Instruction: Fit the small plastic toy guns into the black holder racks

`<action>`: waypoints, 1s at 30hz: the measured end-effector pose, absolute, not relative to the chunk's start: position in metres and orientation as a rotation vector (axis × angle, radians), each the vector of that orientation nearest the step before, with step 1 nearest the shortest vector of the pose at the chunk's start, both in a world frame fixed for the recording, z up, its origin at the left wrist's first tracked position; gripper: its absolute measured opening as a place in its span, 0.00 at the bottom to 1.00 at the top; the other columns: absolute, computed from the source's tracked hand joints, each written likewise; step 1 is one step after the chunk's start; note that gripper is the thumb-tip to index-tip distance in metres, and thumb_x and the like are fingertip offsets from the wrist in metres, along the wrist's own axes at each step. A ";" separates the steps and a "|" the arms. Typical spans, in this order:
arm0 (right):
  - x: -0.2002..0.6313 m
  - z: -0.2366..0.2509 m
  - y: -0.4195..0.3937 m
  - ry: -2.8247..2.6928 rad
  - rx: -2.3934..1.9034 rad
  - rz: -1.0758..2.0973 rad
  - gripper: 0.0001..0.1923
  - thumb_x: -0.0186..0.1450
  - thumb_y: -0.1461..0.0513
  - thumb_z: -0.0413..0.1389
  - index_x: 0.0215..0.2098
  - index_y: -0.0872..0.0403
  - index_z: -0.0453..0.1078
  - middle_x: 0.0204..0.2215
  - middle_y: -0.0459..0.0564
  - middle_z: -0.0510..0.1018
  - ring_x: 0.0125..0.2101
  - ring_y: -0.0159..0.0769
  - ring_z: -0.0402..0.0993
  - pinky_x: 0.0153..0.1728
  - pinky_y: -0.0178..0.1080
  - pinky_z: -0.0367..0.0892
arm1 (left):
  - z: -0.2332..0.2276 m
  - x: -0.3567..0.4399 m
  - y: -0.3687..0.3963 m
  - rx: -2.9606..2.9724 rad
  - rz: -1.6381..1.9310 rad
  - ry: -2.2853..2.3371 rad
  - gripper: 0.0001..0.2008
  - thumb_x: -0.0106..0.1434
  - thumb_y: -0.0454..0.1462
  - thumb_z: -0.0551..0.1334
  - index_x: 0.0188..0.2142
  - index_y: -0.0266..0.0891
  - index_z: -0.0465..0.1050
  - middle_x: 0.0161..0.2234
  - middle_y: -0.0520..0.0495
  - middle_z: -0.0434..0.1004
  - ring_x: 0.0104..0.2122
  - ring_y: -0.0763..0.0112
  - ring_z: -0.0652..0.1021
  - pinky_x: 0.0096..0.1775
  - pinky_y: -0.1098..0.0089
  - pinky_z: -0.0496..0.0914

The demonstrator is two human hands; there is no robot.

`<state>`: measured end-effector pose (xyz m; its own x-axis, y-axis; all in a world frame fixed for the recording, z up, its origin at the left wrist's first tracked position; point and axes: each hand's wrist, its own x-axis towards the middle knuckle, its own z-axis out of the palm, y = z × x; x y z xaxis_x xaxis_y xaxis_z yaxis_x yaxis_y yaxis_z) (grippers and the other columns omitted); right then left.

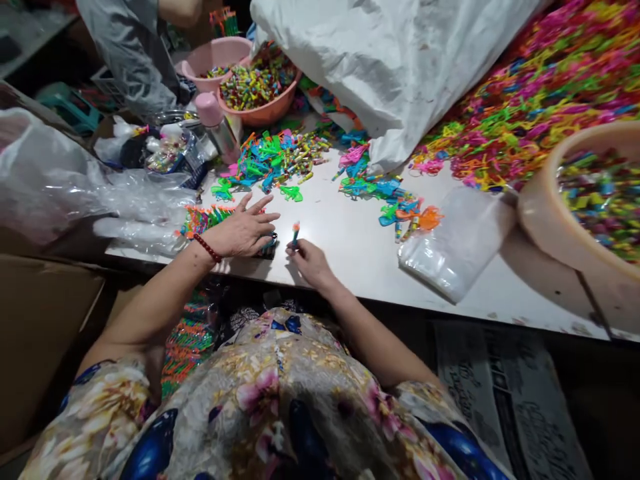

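Note:
My left hand point(243, 231) lies palm down with its fingers spread, over a row of small colourful plastic pieces point(207, 216) at the table's near left edge. The hand hides part of this row and the dark object under its fingertips. Pinched in my right hand point(314, 263) is a small dark stick with a pale orange tip point(296, 232), held upright just above the white table point(345, 257). Beyond my hands lies a heap of blue and green plastic pieces point(265, 160), with short striped tubes point(305, 157) beside it.
A clear plastic bag stack point(445, 260) lies at right, near a peach tub point(545, 193) of small pieces. Behind are a white sack point(390, 60), a colourful heap point(550, 87), an orange basin point(260, 113) and a spray can point(217, 130). Another person's grey-clothed body point(135, 53) is at far left.

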<state>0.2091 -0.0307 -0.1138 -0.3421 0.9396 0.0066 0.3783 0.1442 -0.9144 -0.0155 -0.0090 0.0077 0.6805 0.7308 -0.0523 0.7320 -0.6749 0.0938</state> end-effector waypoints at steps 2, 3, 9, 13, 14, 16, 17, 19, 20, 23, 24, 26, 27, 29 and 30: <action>0.188 -0.122 -0.042 -1.779 -1.200 1.205 0.10 0.67 0.56 0.56 0.41 0.53 0.73 0.36 0.50 0.79 0.35 0.37 0.74 0.41 0.40 0.69 | 0.007 -0.018 -0.007 2.806 -0.002 1.148 0.13 0.71 0.39 0.58 0.46 0.40 0.82 0.60 0.42 0.78 0.74 0.46 0.54 0.72 0.35 0.45; 0.180 -0.125 -0.045 -1.769 -1.200 1.208 0.10 0.66 0.56 0.57 0.41 0.53 0.73 0.36 0.50 0.79 0.36 0.38 0.74 0.41 0.40 0.70 | 0.006 -0.018 -0.006 2.804 0.016 1.132 0.13 0.70 0.38 0.57 0.45 0.40 0.82 0.58 0.42 0.79 0.74 0.47 0.55 0.72 0.38 0.47; 0.159 -0.138 -0.051 -1.910 -1.215 1.050 0.07 0.69 0.60 0.54 0.41 0.52 0.73 0.36 0.53 0.80 0.37 0.42 0.76 0.42 0.42 0.72 | -0.003 -0.017 0.003 2.758 0.102 0.957 0.15 0.70 0.34 0.55 0.41 0.44 0.83 0.42 0.46 0.84 0.50 0.64 0.80 0.73 0.51 0.51; 0.151 -0.144 -0.050 -2.096 -1.146 0.886 0.10 0.71 0.63 0.51 0.44 0.53 0.73 0.40 0.57 0.80 0.40 0.43 0.76 0.45 0.42 0.72 | -0.009 -0.017 0.007 2.733 0.139 0.928 0.13 0.65 0.33 0.58 0.35 0.44 0.82 0.38 0.46 0.83 0.42 0.64 0.79 0.71 0.54 0.52; 0.150 -0.145 -0.050 -2.126 -1.155 0.854 0.10 0.71 0.62 0.50 0.45 0.53 0.73 0.39 0.57 0.80 0.40 0.44 0.76 0.44 0.42 0.72 | -0.009 -0.017 0.007 2.744 0.135 0.931 0.13 0.65 0.32 0.58 0.35 0.44 0.82 0.37 0.46 0.83 0.42 0.64 0.79 0.71 0.55 0.53; 0.148 -0.146 -0.050 -2.161 -1.169 0.803 0.12 0.72 0.62 0.49 0.47 0.54 0.73 0.39 0.58 0.80 0.39 0.44 0.75 0.44 0.43 0.72 | -0.009 -0.017 0.006 2.780 0.124 0.938 0.13 0.65 0.32 0.57 0.35 0.43 0.81 0.37 0.45 0.82 0.43 0.63 0.79 0.71 0.56 0.53; 0.148 -0.147 -0.051 -2.166 -1.167 0.785 0.12 0.73 0.62 0.48 0.47 0.54 0.73 0.39 0.59 0.80 0.39 0.44 0.75 0.44 0.43 0.72 | -0.009 -0.016 0.005 2.795 0.121 0.940 0.13 0.65 0.32 0.56 0.35 0.43 0.81 0.36 0.45 0.82 0.44 0.63 0.78 0.71 0.56 0.53; 0.148 -0.148 -0.052 -2.168 -1.154 0.767 0.13 0.73 0.62 0.47 0.49 0.54 0.73 0.40 0.59 0.80 0.40 0.45 0.75 0.45 0.43 0.71 | -0.009 -0.016 0.005 2.807 0.124 0.939 0.14 0.66 0.33 0.55 0.35 0.42 0.81 0.36 0.44 0.81 0.43 0.62 0.78 0.71 0.56 0.53; 0.148 -0.149 -0.053 -2.169 -1.150 0.765 0.13 0.73 0.63 0.47 0.49 0.54 0.72 0.40 0.59 0.80 0.40 0.45 0.75 0.45 0.43 0.71 | -0.009 -0.016 0.005 2.806 0.125 0.935 0.15 0.66 0.33 0.54 0.35 0.42 0.81 0.36 0.44 0.81 0.42 0.62 0.78 0.71 0.55 0.53; 0.148 -0.151 -0.053 -2.174 -1.148 0.785 0.13 0.73 0.63 0.47 0.49 0.53 0.72 0.40 0.59 0.80 0.40 0.45 0.75 0.44 0.44 0.72 | -0.009 -0.016 0.006 2.799 0.099 0.910 0.18 0.69 0.34 0.50 0.35 0.42 0.80 0.35 0.44 0.81 0.41 0.62 0.78 0.71 0.54 0.51; 0.148 -0.152 -0.053 -2.175 -1.145 0.792 0.13 0.73 0.63 0.47 0.49 0.54 0.72 0.40 0.59 0.80 0.39 0.45 0.75 0.43 0.44 0.72 | -0.009 -0.016 0.007 2.796 0.081 0.903 0.20 0.70 0.35 0.49 0.36 0.42 0.80 0.35 0.44 0.81 0.41 0.62 0.78 0.71 0.54 0.50; 0.148 -0.152 -0.053 -2.179 -1.129 0.792 0.13 0.72 0.63 0.47 0.49 0.53 0.72 0.40 0.59 0.79 0.40 0.46 0.75 0.43 0.44 0.72 | -0.008 -0.016 0.007 2.787 0.060 0.899 0.23 0.72 0.36 0.45 0.36 0.42 0.80 0.36 0.44 0.81 0.42 0.62 0.77 0.72 0.54 0.49; 0.149 -0.152 -0.052 -2.184 -1.121 0.784 0.13 0.72 0.63 0.47 0.49 0.53 0.72 0.40 0.59 0.79 0.40 0.46 0.75 0.44 0.45 0.72 | -0.008 -0.016 0.007 2.783 0.062 0.900 0.24 0.73 0.36 0.44 0.36 0.43 0.79 0.36 0.44 0.81 0.42 0.61 0.77 0.72 0.54 0.48; 0.151 -0.151 -0.051 -2.198 -1.114 0.773 0.13 0.72 0.63 0.47 0.48 0.52 0.72 0.40 0.58 0.79 0.41 0.46 0.75 0.45 0.45 0.72 | -0.007 -0.017 0.006 2.786 0.087 0.895 0.27 0.74 0.38 0.41 0.35 0.43 0.79 0.35 0.44 0.80 0.42 0.61 0.77 0.72 0.55 0.48; 0.153 -0.150 -0.049 -2.205 -1.116 0.776 0.12 0.73 0.63 0.47 0.48 0.52 0.72 0.40 0.58 0.79 0.42 0.46 0.75 0.45 0.45 0.72 | -0.007 -0.017 0.006 2.789 0.107 0.890 0.28 0.75 0.38 0.40 0.35 0.43 0.79 0.35 0.43 0.80 0.41 0.61 0.77 0.72 0.55 0.49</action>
